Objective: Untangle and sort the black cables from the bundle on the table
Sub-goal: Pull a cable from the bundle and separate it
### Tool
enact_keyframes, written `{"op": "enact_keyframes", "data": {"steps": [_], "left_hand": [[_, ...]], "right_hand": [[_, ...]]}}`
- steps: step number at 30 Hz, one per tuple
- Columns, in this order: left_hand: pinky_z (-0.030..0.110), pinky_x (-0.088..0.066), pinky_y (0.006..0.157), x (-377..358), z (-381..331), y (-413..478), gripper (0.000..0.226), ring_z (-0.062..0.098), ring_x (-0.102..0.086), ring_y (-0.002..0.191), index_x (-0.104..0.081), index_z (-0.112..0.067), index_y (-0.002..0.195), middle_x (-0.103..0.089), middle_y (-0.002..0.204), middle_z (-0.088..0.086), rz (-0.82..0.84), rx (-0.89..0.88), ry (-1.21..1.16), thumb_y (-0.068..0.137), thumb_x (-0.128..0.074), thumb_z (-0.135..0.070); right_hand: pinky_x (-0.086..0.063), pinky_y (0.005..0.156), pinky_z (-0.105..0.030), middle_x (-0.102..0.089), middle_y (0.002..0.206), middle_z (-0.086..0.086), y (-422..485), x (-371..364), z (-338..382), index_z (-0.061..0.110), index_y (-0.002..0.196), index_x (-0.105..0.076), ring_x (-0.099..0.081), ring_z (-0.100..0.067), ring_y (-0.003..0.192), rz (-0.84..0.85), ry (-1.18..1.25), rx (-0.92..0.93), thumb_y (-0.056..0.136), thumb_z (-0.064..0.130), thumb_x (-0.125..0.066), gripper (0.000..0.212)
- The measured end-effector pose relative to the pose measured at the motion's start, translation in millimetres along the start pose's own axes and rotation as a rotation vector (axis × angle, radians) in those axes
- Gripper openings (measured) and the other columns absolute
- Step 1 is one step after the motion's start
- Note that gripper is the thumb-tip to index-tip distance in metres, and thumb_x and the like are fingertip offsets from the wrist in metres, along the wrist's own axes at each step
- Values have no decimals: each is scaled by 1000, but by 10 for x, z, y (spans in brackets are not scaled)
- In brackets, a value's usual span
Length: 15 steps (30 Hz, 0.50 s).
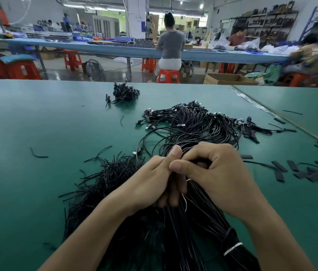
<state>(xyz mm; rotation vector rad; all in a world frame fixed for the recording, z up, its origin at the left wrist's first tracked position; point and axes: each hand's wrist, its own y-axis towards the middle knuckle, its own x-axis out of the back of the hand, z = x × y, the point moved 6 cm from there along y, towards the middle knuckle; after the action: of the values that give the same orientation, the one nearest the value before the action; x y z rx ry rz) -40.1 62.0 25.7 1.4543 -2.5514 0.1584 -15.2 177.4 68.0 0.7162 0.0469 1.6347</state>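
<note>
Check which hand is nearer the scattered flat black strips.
Right. The right hand grips the bundle left of the strips; the left hand grips it too, farther left.

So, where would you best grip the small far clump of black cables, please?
Probably pinch the small tangled clump of black cables around its dense middle from above: its loose ends splay out towards the lower left and would likely pull free.

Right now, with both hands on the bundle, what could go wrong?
1. The left hand and right hand both grip the bundle; a hard pull may tighten its tangle with the pile behind.
2. A white tie binds the bundle lower down, so strands may snag there.
</note>
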Motion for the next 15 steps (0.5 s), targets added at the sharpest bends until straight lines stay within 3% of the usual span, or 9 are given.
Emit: {"op": "enact_keyframes", "data": {"steps": [3, 5, 7, 10, 13, 15], "left_hand": [[18, -24, 37, -22, 57, -12, 77, 10, -31, 34, -54, -20, 52, -38, 38, -2, 60, 54, -124, 93, -21, -76], [16, -21, 36, -33, 51, -8, 68, 8, -27, 32, -52, -18, 55, -32, 39, -5, 147, 48, -303, 96, -31, -69], [14, -23, 35, -9, 46, 7, 55, 6, -26, 31, -53, -17, 57, -32, 39, -6, 191, 42, -443, 96, -40, -54], [17, -36, 36, 36, 5, 44, 48, 7, -42, 35, -65, -15, 65, -48, 48, -3, 153, 8, -646, 97, -45, -44], [22, -57, 57, 123, -8, 89, 49, 16, -73, 68, -81, -10, 86, -75, 81, 8, 37, -45, -827, 92, -46, -43], [27, -60, 73, 188, 14, 132, 50, 25, -74, 98, -79, -4, 102, -74, 109, 17, -30, -116, -922, 92, -46, -40]], "right_hand": [[-52, 63, -29, -70, 61, 0, 25, 29, -72, 18, 74, -70, -66, -9, 59, -108, 87, 0, 84, 29, -77, 17], [-48, 58, -34, -69, 65, -5, 39, 40, -177, 19, 74, -72, -58, -9, 60, -176, 94, -75, 80, 39, -73, 20], [-40, 51, -36, -62, 58, -3, 35, 0, -267, 21, 73, -73, -48, -9, 56, -170, 91, -149, 81, 46, -65, 27], [-33, 49, -26, -51, 51, 10, 25, -79, -349, 29, 67, -69, -40, -4, 50, -78, 12, -229, 94, 36, -62, 29], [-34, 48, -24, -52, 50, 8, -6, -177, -342, 30, 58, -61, -40, -4, 46, 73, -139, -278, 98, 26, -58, 40], [-33, 46, -24, -50, 50, 5, -28, -222, -291, 19, 61, -56, -38, -5, 45, 161, -234, -275, 98, 27, -56, 38]]}}
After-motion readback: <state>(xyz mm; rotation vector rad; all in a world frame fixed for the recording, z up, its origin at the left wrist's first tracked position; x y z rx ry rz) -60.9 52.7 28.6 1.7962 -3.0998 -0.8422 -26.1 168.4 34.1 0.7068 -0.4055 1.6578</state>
